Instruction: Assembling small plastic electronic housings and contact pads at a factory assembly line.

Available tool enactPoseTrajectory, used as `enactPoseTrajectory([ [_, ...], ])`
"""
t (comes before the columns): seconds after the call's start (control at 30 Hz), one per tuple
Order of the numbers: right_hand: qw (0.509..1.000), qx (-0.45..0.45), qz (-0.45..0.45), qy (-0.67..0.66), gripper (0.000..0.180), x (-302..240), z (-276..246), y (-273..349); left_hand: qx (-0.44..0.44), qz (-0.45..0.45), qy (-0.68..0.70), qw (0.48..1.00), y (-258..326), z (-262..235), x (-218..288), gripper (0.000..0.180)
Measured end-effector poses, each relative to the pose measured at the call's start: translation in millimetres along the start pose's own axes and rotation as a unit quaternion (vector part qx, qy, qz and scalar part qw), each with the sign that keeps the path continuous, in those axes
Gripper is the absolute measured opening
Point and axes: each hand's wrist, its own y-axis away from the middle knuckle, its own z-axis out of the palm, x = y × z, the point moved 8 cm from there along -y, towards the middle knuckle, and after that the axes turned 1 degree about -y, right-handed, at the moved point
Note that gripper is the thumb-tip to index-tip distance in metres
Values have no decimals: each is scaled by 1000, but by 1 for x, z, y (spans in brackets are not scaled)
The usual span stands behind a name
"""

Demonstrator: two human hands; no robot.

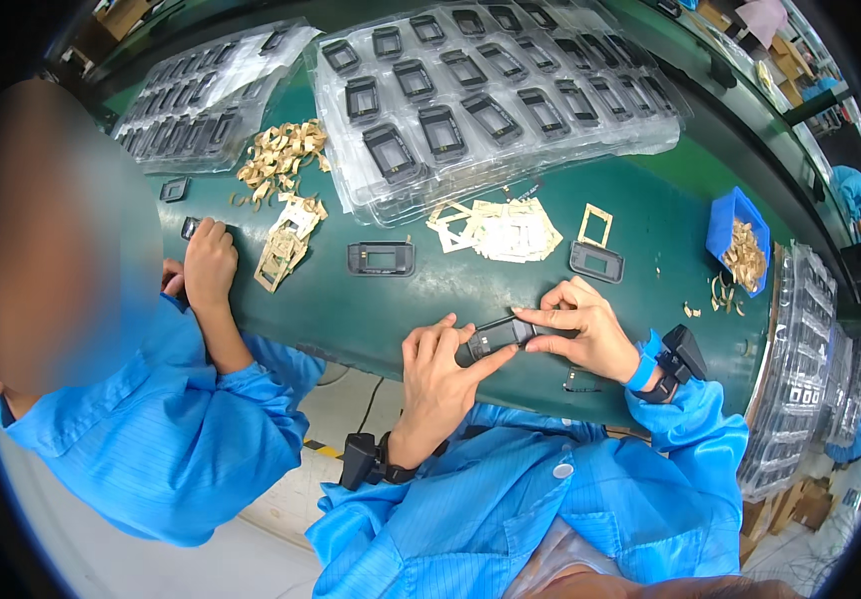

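Note:
A black rectangular plastic housing (pixel 502 337) is held between both hands just above the near edge of the green table. My left hand (pixel 436 367) grips its left end, with fingers along the far side and thumb pressed near the body. At the right end, my right hand (pixel 586 329) pinches the housing between thumb and fingers. Beyond my right hand lies another black housing (pixel 596 262) with a window in it, touching a cream rectangular frame (pixel 595 226). A third black housing (pixel 381 259) rests further left. A small dark piece (pixel 581 380) lies below my right hand.
Cream frames (pixel 510 232) are piled mid-table. Clear trays (pixel 421 190) of black housings stand at the back. A blue bin (pixel 725 222) holds curled tan scraps at right, beside stacked trays (pixel 790 389). On the left, a co-worker's hand (pixel 210 265) works near a scrap heap (pixel 284 155).

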Motion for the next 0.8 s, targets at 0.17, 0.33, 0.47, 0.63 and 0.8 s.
enactPoseTrajectory([
  [0.17,999,1,1,42,43,-4,1,-2,-3,6,0,1000,0,1,-1,41],
  [0.33,992,-7,-26,122,38,-15,-1,-5,15,-29,44,998,-2,-1,-3,34],
  [0.47,990,-10,-26,139,36,-15,-1,-5,18,-31,57,998,-2,-3,-6,31],
  [0.63,992,-12,-22,124,37,-6,0,-7,-20,-6,7,1000,-3,-1,1,33],
  [0.8,994,-25,-12,104,37,-3,2,-8,-42,1,1,999,-4,1,5,46],
])
